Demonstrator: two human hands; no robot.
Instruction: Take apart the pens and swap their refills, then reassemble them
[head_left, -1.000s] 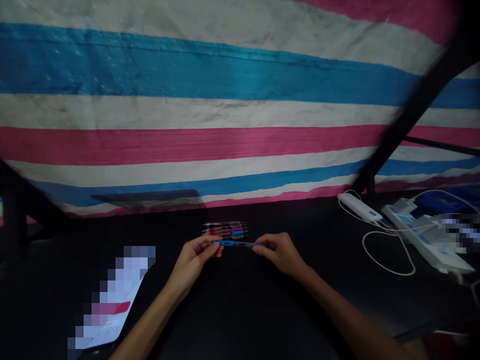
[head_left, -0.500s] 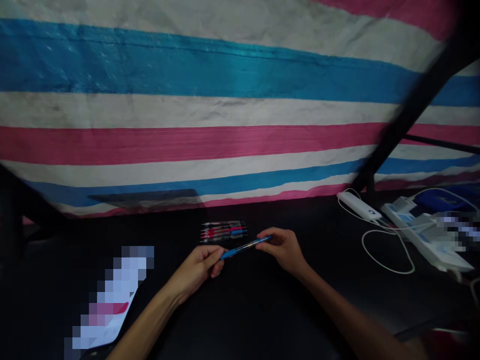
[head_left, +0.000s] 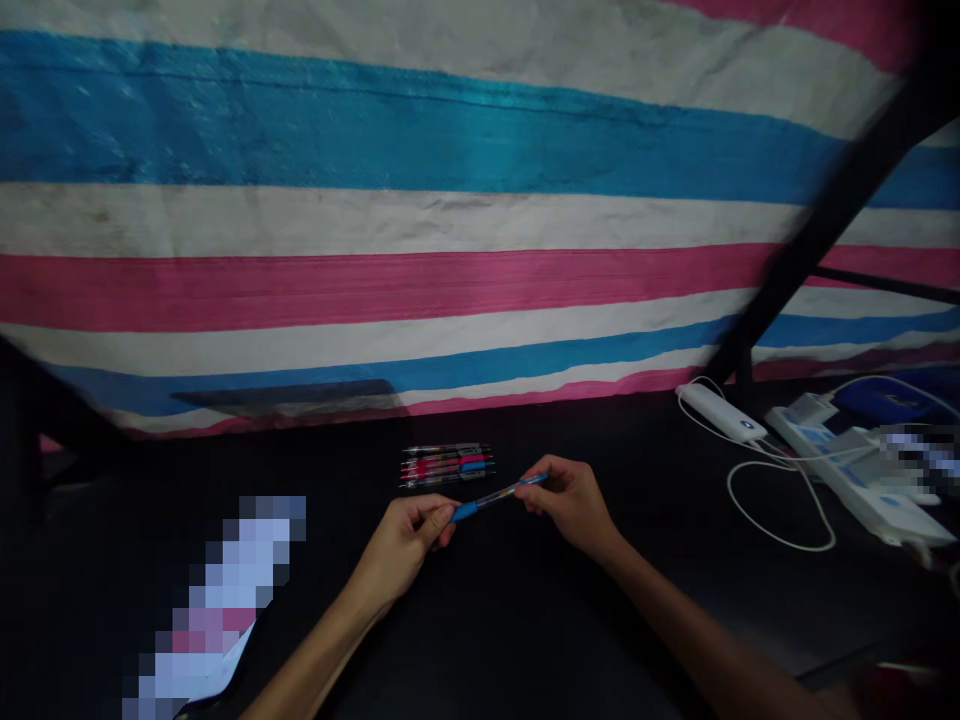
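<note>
A blue pen (head_left: 498, 495) with a clear barrel is held between my two hands, tilted up toward the right. My left hand (head_left: 416, 535) pinches its blue grip end between thumb and fingers. At the other end, the fingertips of my right hand (head_left: 564, 497) are closed on the blue tip. Just behind the hands, several pens (head_left: 442, 466) with black, red and blue parts lie side by side in a row on the black table (head_left: 480, 620).
A pixelated bright screen (head_left: 225, 600) lies at the left. Toward the right are a white power strip (head_left: 847, 465), a white adapter (head_left: 720, 413) with looping cables, and a blue item (head_left: 889, 398). Behind the table hangs a striped sheet (head_left: 450, 290), flanked by dark frame bars.
My left hand and the blue pen have shifted slightly to the right. My right hand has also moved a little right and still grips the pen's far end.
</note>
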